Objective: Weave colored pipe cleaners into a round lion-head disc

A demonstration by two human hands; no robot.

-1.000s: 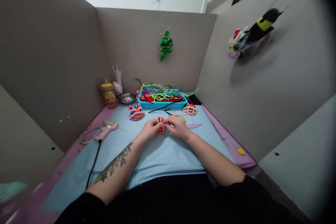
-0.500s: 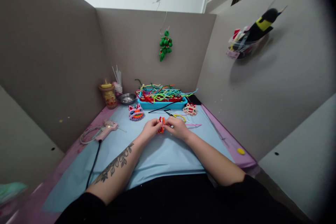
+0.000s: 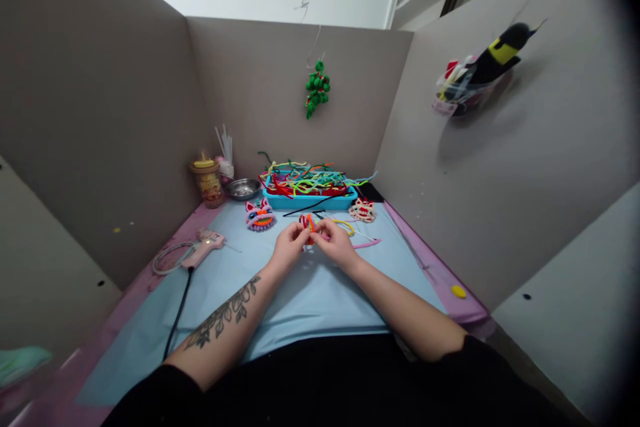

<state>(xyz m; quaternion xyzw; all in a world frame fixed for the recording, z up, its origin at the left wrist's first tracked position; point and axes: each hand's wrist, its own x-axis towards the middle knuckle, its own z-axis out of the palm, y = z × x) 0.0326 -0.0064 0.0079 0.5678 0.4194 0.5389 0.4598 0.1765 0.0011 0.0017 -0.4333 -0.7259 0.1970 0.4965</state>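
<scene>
Between my two hands is a small red and orange pipe-cleaner piece [image 3: 311, 221], partly covered by fingers. My left hand [image 3: 291, 241] pinches its left side, and my right hand [image 3: 336, 243] pinches its right side. A pink pipe cleaner [image 3: 369, 243] sticks out to the right from beneath my right hand. Just behind that hand lie pliers or scissors with yellow handles [image 3: 346, 225], partly hidden. A purple lion-like head [image 3: 260, 215] made of pipe cleaners sits to the left, and a cream and red one [image 3: 363, 211] to the right.
At the back stands a blue tray [image 3: 310, 202] heaped with coloured pipe cleaners, a black stem lying before it. A metal bowl [image 3: 243, 189] and a lidded cup [image 3: 208, 185] are back left. A pink glue gun [image 3: 204, 249] with its cord lies left. Grey partitions enclose the table.
Both hands have tilted the red and orange piece and raised it slightly, still pinching it. The pink pipe cleaner has shifted a little lower and left.
</scene>
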